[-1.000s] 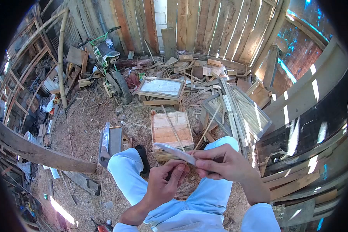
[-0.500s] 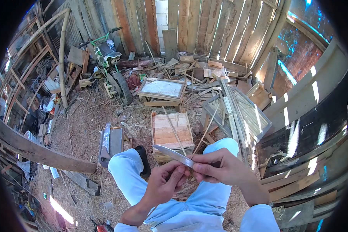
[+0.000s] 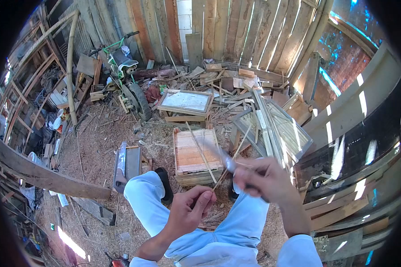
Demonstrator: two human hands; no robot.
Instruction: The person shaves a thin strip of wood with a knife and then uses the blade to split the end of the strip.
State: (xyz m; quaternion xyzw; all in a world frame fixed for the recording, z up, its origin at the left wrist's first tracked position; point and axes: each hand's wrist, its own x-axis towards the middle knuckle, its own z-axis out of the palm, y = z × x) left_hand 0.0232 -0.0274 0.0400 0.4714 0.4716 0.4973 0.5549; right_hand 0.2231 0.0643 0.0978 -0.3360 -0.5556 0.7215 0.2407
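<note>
- Wall [image 3: 231, 33] of upright planks is noted at the rear; daylight is admitted through gaps between the boards.
- Floor [image 3: 98, 138] is strewn with shavings and scraps of wood.
- Slatted panel [image 3: 298, 138] is laid aslant on the right, partly covered by long battens [image 3: 263, 127].
- Legs [image 3: 147, 196] in pale trousers are set apart, presumably so that room is left beneath the hands.
- Wooden crate [image 3: 196, 179] is placed just ahead of the legs; a slender stick [image 3: 199, 149] is seen slanting across it.
- Handsaw [image 3: 121, 164] is set along a grey board [image 3: 132, 161] near the left knee, handle towards the wearer, likely for easy reach; whether it is supported by the board cannot be told.
- Right hand [image 3: 259, 178] is blurred; its fingers are curled closed around the knife, with the handle largely hidden.
- Left hand [image 3: 192, 207] is held lower, its fingers narrowed in a pinch, apparently so that the work is steadied.
- Knife [image 3: 227, 163] is pointed forward and away from the left hand, blade blurred.
- Thin strip [image 3: 216, 186] is gripped at its near end by the left fingers, below the blade; its far end cannot be traced with certainty.
</note>
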